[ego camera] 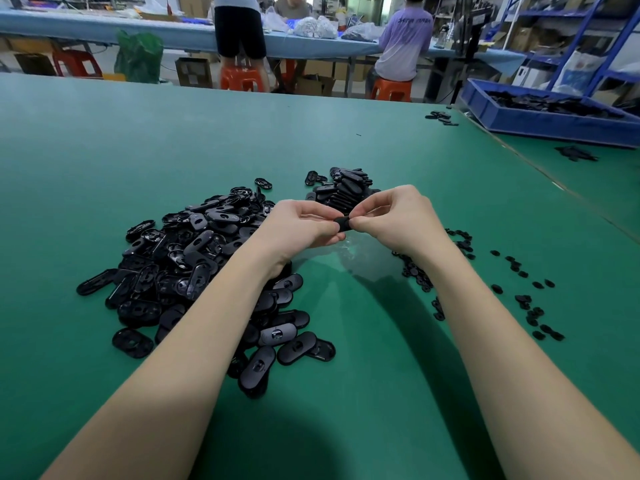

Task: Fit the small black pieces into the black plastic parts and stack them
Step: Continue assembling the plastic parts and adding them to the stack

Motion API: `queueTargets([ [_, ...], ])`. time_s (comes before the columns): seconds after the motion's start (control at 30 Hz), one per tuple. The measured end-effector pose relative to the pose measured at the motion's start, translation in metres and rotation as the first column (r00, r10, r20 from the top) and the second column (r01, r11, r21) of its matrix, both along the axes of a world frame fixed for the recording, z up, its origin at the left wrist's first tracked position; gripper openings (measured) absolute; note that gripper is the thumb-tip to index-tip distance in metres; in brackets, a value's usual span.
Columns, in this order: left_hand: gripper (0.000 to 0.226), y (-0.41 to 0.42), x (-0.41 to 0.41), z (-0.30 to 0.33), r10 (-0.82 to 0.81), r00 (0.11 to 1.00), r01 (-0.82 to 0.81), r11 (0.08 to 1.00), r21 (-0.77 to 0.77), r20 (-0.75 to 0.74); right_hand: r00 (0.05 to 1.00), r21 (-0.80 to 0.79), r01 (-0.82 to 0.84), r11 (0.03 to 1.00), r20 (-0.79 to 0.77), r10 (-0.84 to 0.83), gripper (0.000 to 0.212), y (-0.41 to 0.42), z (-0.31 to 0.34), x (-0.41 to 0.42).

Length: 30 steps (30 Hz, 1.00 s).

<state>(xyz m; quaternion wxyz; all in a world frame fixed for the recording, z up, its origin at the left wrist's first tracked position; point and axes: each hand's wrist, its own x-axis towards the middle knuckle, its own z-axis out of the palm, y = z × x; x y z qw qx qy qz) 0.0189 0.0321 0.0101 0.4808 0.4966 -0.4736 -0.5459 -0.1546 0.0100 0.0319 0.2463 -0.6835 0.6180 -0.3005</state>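
Hands (341, 221) between pile (194, 258), stack (341, 192)

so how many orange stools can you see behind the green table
3. One orange stool stands under the standing person at centre, one is under the seated person in the purple shirt, and a redder one is at far left. Others may be hidden behind people and boxes.

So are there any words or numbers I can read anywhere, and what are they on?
None can be read for sure.
Purple shirt of the person sitting at the far table: pale lettering across the back, too blurred to read.
Black plastic parts, small black pieces, blue bin: no writing shows.
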Motion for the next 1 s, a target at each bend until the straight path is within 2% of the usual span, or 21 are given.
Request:
queueTargets([
  [0.17, 0.016, 0.0, -0.001, 0.0, -0.002, 1.0, 0.002, 1.0, 0.019, -0.001, 0.996, -0.03, -0.03, 0.999, -0.085, 0.027, 0.009, 0.001, 0.002, 0.0],
  [0.33, 0.018, 0.0, 0.0, 0.001, -0.019, 1.0, 0.019, 0.999, 0.027, 0.014, 0.994, -0.03, -0.064, 0.997, -0.096, 0.061, 0.006, 0.002, 0.003, -0.001],
  [0.4, 0.02, 0.0, 0.001, 0.002, -0.028, 0.999, 0.027, 0.999, 0.032, 0.027, 0.995, -0.033, -0.06, 0.998, -0.082, 0.057, 0.005, 0.002, 0.002, -0.001],
  [0.57, 0.017, -0.001, 0.003, 0.004, -0.03, 1.0, 0.03, 0.998, 0.054, 0.002, 0.997, -0.045, -0.013, 0.999, -0.077, 0.009, 0.019, -0.001, 0.001, -0.003],
  [0.67, 0.015, -0.001, 0.004, 0.004, -0.043, 0.999, 0.043, 0.999, 0.016, 0.012, 0.998, 0.012, -0.067, 0.998, 0.007, 0.067, 0.015, -0.002, -0.002, -0.007],
  [0.77, 0.011, -0.001, 0.003, 0.005, -0.021, 0.98, 0.038, 0.996, -0.08, 0.2, 0.992, 0.016, -0.11, 0.994, 0.059, 0.109, 0.016, -0.003, -0.004, -0.011],
  [0.87, 0.011, -0.003, 0.0, 0.005, 0.119, 0.847, 0.002, 0.974, -0.228, 0.518, 0.992, -0.016, -0.118, 0.993, 0.052, 0.118, 0.016, -0.004, -0.005, -0.012],
  [1.0, 0.012, -0.003, 0.001, 0.002, 0.171, 0.73, 0.086, 0.938, -0.337, 0.661, 0.986, -0.024, -0.153, 0.988, 0.059, 0.154, 0.015, -0.004, -0.006, -0.013],
])
